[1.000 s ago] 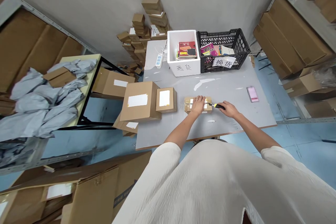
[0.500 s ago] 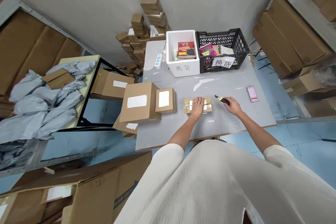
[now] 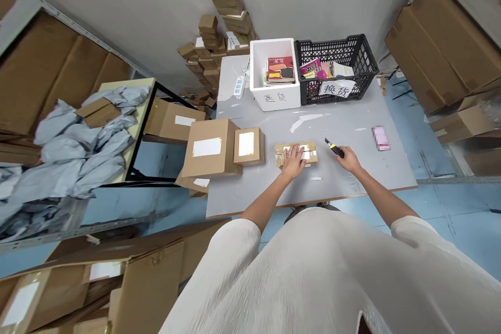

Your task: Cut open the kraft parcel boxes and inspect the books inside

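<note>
Item: small taped carton (image 3: pixel 312 155), on the worktop (image 3: pixel 336 177), long axis running left to right from where I watch. Left hand (image 3: pixel 293 162): laid on its top, fingers spread, grip not closed round anything. Right hand (image 3: pixel 347 159): grip closed about a utility knife (image 3: pixel 335 148), blade angled away and leftward. Relation I log: carton left of right grip, apart from blade; left hand nearer, touching.

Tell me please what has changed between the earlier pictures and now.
The right hand has drawn the knife off the box, to the right, and its blade now points more forward. Nothing was newly taken or let go. The left hand stays on the box; the bin and crate stay put.
</note>
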`<state>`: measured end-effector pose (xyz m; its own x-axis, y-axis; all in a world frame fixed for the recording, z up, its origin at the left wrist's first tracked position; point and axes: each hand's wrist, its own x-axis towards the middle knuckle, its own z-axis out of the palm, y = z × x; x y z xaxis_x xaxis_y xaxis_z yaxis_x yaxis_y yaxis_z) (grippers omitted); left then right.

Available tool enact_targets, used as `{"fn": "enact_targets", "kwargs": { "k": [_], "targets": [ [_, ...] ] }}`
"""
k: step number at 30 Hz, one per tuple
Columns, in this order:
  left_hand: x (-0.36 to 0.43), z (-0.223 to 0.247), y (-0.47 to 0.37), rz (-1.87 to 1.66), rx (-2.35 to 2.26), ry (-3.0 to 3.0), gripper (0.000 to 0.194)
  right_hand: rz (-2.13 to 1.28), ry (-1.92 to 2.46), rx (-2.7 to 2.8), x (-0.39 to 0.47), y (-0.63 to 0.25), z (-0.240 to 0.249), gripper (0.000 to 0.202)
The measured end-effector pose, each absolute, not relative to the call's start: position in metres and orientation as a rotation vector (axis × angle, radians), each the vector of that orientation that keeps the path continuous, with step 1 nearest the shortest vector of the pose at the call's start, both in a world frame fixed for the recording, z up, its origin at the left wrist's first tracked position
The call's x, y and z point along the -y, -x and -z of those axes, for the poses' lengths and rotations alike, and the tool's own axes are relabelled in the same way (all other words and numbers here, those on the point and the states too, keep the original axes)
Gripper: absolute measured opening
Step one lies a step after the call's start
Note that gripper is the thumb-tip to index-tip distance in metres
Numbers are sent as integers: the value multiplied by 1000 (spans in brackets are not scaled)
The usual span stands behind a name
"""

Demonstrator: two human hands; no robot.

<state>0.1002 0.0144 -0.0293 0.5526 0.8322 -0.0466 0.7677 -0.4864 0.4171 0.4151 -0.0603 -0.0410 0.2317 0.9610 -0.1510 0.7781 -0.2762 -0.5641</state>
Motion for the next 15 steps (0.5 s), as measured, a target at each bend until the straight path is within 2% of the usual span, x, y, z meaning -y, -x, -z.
{"fn": "enact_targets", "kwargs": {
  "k": [8,15],
  "targets": [
    [-7,28,-79,-94,-1295,-2413,71,-693,2303,1471,67,-427,72,45],
    [-13,30,-80,-36,-1305,-2384,70,-806,2544,1302,71,-445,108,42]
  ]
}}
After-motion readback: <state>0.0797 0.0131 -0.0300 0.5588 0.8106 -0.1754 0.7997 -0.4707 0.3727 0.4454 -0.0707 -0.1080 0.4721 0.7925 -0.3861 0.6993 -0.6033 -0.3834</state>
